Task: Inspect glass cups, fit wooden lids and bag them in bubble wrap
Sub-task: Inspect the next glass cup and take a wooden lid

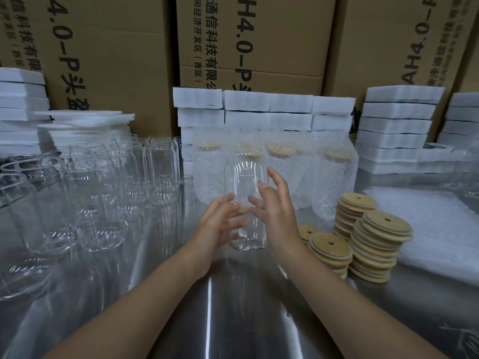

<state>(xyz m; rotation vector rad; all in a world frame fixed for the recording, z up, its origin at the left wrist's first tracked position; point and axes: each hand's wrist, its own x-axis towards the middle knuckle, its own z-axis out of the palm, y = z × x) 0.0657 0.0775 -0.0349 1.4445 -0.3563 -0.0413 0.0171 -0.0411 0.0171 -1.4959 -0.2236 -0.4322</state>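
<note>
I hold a clear glass cup (245, 174) upright above the steel table (233, 312), in the middle of the view. My left hand (220, 225) holds its lower left side with spread fingers. My right hand (276, 208) holds the right side, thumb raised along the glass. The cup carries no lid. Round wooden lids with a centre hole are stacked to the right: a tall stack (381, 244), one behind it (355, 203) and a low one (329, 251). Behind the cup stand lidded cups in bubble wrap (282, 174).
Many bare glass cups (160, 172) crowd the left half of the table. A flat pile of bubble wrap (438, 224) lies at the right. White foam pieces (396, 125) are stacked along the back, in front of large cardboard boxes (259, 35).
</note>
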